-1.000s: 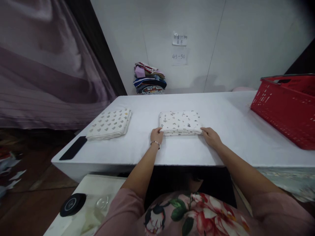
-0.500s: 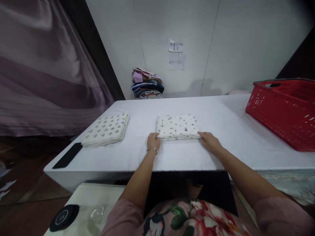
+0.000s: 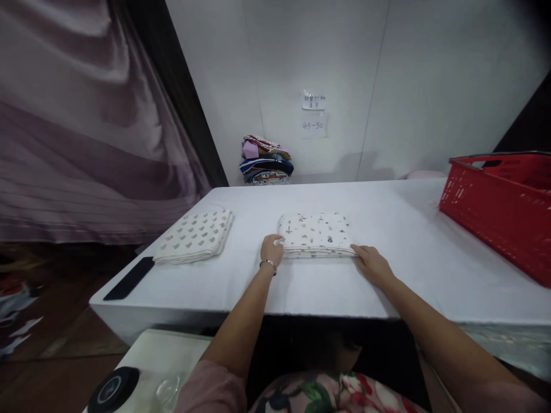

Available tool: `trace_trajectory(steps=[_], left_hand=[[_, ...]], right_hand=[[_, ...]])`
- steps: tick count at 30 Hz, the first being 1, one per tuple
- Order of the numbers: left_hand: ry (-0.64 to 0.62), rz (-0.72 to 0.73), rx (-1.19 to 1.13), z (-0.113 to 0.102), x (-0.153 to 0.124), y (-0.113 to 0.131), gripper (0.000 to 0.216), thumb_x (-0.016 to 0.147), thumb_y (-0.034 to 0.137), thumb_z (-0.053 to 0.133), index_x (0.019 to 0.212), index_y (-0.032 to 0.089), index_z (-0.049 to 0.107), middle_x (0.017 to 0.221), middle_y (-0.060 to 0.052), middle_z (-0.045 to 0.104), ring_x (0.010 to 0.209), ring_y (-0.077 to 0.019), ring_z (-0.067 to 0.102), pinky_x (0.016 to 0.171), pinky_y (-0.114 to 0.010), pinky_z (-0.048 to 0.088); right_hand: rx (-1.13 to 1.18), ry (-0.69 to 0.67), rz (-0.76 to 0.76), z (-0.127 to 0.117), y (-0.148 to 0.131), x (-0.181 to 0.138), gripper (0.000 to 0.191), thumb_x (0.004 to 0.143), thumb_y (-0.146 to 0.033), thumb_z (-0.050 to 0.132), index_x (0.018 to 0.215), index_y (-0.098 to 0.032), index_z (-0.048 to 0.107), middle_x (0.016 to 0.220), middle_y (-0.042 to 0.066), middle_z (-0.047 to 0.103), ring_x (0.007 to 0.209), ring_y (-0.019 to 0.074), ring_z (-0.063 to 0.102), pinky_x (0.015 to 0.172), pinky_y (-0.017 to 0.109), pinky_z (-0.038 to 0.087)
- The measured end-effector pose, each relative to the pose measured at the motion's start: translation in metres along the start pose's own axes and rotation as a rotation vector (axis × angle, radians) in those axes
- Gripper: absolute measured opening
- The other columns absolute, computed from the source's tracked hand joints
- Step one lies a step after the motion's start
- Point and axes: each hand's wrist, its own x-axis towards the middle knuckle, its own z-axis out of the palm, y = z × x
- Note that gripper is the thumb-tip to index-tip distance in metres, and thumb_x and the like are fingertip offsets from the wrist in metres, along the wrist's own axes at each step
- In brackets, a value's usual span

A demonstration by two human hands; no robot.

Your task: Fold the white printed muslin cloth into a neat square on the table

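A folded white cloth with small scattered prints (image 3: pixel 316 230) lies flat on the white table (image 3: pixel 327 287) in front of me. My left hand (image 3: pixel 272 250), a bracelet at its wrist, pinches the cloth's near left corner. At the near right corner, the fingers of my right hand (image 3: pixel 372 264) close on the layered edge, the thumb partly hidden. To the left lies another folded white cloth with a grey repeated print (image 3: pixel 196 234), apart from both hands.
A black flat object (image 3: pixel 129 279) lies by the table's left edge. On the right stands a red plastic basket (image 3: pixel 495 215). A pile of folded fabrics (image 3: pixel 267 163) is at the back against the wall. Below left, a black round object (image 3: pixel 114 389) sits on a white surface.
The whole view has shifted, so the scene sits slightly lower and further right. My left fingers have moved a little on the cloth's corner; the cloth stays folded in place.
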Motion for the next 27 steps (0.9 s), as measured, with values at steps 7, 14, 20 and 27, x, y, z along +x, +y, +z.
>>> trace_trajectory(steps=[7, 14, 20, 27], left_hand=[[-0.267, 0.393, 0.395, 0.026, 0.012, 0.042, 0.048, 0.091, 0.047, 0.038, 0.131, 0.026, 0.051, 0.151, -0.002, 0.032, 0.142, -0.023, 0.02, 0.117, -0.047, 0.012], [-0.472, 0.3, 0.579, 0.041, 0.017, 0.019, 0.064, 0.091, 0.056, 0.017, 0.146, 0.026, 0.029, 0.157, -0.001, 0.016, 0.145, -0.0228, 0.008, 0.117, -0.048, 0.009], [-0.445, 0.313, 0.611, 0.045, 0.017, 0.019, 0.064, 0.091, 0.055, 0.015, 0.147, 0.026, 0.028, 0.157, -0.001, 0.016, 0.145, -0.0228, 0.008, 0.116, -0.049, 0.01], [-0.432, 0.303, 0.608, 0.045, 0.017, 0.02, 0.064, 0.091, 0.054, 0.018, 0.146, 0.025, 0.03, 0.156, -0.002, 0.019, 0.145, -0.0232, 0.011, 0.116, -0.049, 0.011]], right_hand=[[0.001, -0.022, 0.002, -0.001, 0.0, -0.001, 0.048, 0.09, -0.026, 0.034, 0.135, -0.019, 0.05, 0.119, 0.009, 0.059, 0.107, 0.0257, 0.05, 0.086, 0.036, 0.046], [-0.034, -0.076, 0.066, -0.008, -0.004, 0.002, 0.052, 0.085, -0.019, 0.038, 0.134, -0.022, 0.052, 0.125, 0.009, 0.058, 0.112, 0.0264, 0.051, 0.092, 0.038, 0.045], [-0.06, 0.043, 0.047, -0.028, -0.043, 0.032, 0.054, 0.077, -0.012, 0.047, 0.129, -0.019, 0.057, 0.144, 0.012, 0.042, 0.134, 0.0295, 0.034, 0.108, 0.044, 0.032], [0.098, -0.044, -0.128, -0.018, -0.101, 0.11, 0.053, 0.09, -0.036, 0.044, 0.139, -0.015, 0.044, 0.151, 0.013, 0.03, 0.141, 0.0273, 0.021, 0.112, 0.042, 0.024]])
